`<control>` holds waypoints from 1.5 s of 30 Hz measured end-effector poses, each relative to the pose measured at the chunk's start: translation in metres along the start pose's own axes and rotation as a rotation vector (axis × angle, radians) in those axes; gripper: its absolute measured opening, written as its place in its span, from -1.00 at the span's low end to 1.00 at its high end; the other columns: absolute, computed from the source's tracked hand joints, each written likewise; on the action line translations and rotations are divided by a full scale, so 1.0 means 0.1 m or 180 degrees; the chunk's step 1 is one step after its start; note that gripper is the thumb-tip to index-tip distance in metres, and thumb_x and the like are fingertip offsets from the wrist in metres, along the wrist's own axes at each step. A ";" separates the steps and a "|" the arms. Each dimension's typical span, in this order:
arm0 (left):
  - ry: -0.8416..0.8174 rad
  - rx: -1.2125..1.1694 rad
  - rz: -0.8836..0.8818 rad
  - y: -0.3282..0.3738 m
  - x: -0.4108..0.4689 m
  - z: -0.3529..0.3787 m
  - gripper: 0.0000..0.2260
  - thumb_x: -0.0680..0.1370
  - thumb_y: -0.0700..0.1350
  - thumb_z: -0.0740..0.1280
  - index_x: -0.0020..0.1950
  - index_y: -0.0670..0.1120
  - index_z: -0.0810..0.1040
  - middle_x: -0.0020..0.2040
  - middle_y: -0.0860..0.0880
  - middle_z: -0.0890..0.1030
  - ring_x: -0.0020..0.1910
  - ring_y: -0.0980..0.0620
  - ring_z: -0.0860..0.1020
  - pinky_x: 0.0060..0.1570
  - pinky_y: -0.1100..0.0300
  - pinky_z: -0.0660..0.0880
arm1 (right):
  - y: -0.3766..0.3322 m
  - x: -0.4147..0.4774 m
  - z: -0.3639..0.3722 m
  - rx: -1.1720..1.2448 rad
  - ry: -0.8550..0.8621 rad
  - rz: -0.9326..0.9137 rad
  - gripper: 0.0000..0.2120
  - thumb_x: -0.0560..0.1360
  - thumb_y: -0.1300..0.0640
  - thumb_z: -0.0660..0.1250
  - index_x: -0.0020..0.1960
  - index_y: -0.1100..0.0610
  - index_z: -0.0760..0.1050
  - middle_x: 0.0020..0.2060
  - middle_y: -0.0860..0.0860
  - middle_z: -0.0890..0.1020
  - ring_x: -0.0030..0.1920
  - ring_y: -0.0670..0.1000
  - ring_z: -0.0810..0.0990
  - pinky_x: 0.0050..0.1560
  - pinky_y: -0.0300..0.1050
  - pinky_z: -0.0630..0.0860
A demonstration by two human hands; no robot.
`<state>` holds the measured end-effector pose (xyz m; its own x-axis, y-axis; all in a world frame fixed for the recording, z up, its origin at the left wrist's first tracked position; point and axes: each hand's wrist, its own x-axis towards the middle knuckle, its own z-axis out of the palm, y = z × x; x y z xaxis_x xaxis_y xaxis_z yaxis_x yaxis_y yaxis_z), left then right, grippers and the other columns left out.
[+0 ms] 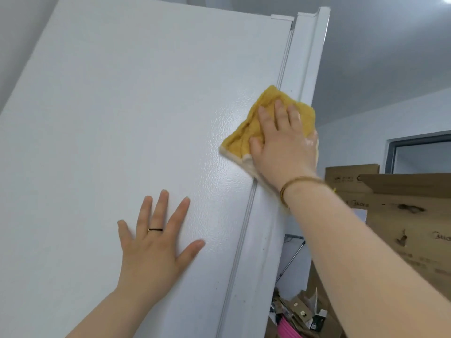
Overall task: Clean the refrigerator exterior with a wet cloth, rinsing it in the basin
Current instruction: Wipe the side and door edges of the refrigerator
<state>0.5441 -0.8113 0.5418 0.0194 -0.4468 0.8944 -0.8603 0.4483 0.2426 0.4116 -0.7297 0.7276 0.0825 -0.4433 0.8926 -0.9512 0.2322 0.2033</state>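
Left hand (pixel 152 242): thin dark ring (pixel 155 230). Right hand (pixel 284 147): brown-gold bracelet (pixel 296 182) at wrist.

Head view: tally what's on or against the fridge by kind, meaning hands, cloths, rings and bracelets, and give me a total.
Hands: 2, left hand flat on the refrigerator, right hand pressing the cloth
Cloths: 1, yellow
Rings: 1, ring on the left hand
Bracelets: 1, bracelet on the right wrist
Total: 5
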 end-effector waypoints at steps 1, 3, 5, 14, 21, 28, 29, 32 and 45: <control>0.0017 -0.0012 -0.0020 0.00 0.00 0.01 -0.40 0.52 0.31 -0.18 0.34 0.00 0.31 0.29 -0.20 0.46 0.28 -0.16 0.23 -0.13 -0.38 0.41 | -0.03 -0.13 0.09 -0.0075 -0.0013 -0.0031 -0.48 0.59 -0.05 -0.08 0.51 -0.03 -0.15 0.51 -0.01 -0.15 0.50 0.02 -0.17 0.39 0.31 0.00; 0.0004 -0.0004 -0.0035 0.00 0.01 0.01 -0.40 0.52 0.31 -0.18 0.34 -0.01 0.31 0.29 -0.19 0.47 0.28 -0.16 0.24 -0.12 -0.38 0.41 | -0.07 -0.46 0.28 -0.0273 0.0018 -0.0240 -0.50 0.57 -0.05 -0.05 0.49 0.02 0.06 0.50 0.10 0.09 0.48 0.08 0.10 0.28 0.38 0.20; 0.0016 0.0017 -0.0023 0.00 0.01 0.01 -0.40 0.53 0.31 -0.18 0.34 -0.01 0.31 0.29 -0.19 0.46 0.28 -0.16 0.24 -0.12 -0.38 0.41 | -0.09 -0.63 0.31 -0.0157 -0.0067 -0.0281 -0.48 0.47 -0.07 0.02 0.35 0.08 0.38 0.34 0.15 0.42 0.32 0.14 0.43 0.05 0.40 0.40; 0.0280 -0.0046 0.0023 -0.03 -0.01 0.10 -0.43 0.51 0.34 -0.20 0.42 0.11 0.12 0.40 -0.06 0.19 0.39 -0.05 -0.01 0.03 -0.37 0.34 | 0.18 0.57 -0.23 -0.0073 0.0118 -0.0192 -0.45 0.57 -0.08 -0.01 0.51 -0.01 -0.08 0.51 -0.02 -0.11 0.50 0.01 -0.13 0.39 0.31 0.00; 0.0433 -0.0197 0.0152 -0.08 0.01 0.18 -0.42 0.50 0.36 -0.19 0.48 0.20 -0.10 0.53 0.09 -0.10 0.49 0.13 -0.20 0.07 -0.36 0.30 | 0.30 1.35 -0.59 -0.0255 0.0242 -0.0065 -0.45 0.56 -0.07 0.00 0.50 0.01 -0.03 0.51 0.00 -0.04 0.49 0.06 -0.07 0.36 0.32 0.09; 0.0399 -0.0297 0.0189 -0.08 0.03 0.19 -0.42 0.50 0.36 -0.19 0.48 0.19 -0.06 0.51 0.16 -0.18 0.48 0.16 -0.20 0.14 -0.24 0.14 | 0.28 1.32 -0.60 -0.0060 0.0400 -0.0089 -0.49 0.56 -0.04 0.02 0.48 0.02 0.06 0.50 0.00 0.04 0.48 0.05 -0.01 0.35 0.29 0.12; 0.0393 -0.0283 0.0183 -0.08 0.03 0.19 -0.42 0.50 0.37 -0.20 0.48 0.20 -0.07 0.51 0.16 -0.18 0.48 0.17 -0.20 0.12 -0.27 0.19 | 0.27 1.23 -0.55 -0.0045 0.0391 -0.0108 -0.49 0.56 -0.04 0.02 0.48 0.03 0.06 0.50 0.00 0.03 0.48 0.05 -0.02 0.35 0.30 0.10; 0.0460 -0.0150 0.0170 -0.09 0.03 0.19 -0.43 0.50 0.36 -0.20 0.47 0.20 -0.09 0.51 0.16 -0.18 0.48 0.17 -0.21 0.09 -0.31 0.27 | 0.21 0.80 -0.36 0.0020 0.0222 -0.0090 -0.46 0.57 -0.05 0.00 0.50 0.01 -0.02 0.51 0.00 -0.05 0.49 0.03 -0.08 0.37 0.28 0.04; -0.0152 -0.0354 -0.0194 0.03 -0.07 -0.01 -0.25 0.35 0.47 -0.36 0.46 0.14 -0.11 0.43 0.05 -0.11 0.48 -0.05 -0.04 0.29 -0.32 0.04 | 0.01 -1.57 0.79 -0.0092 0.0571 -0.1167 -0.48 0.39 -0.12 0.08 0.27 0.09 0.31 0.24 0.12 0.49 0.24 0.10 0.34 0.06 0.33 0.45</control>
<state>0.5421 -0.8061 0.5363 0.0433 -0.5110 0.8585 -0.7966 0.5010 0.3384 0.3740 -0.7282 0.5555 0.4676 -0.3436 0.8144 -0.8406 0.1122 0.5300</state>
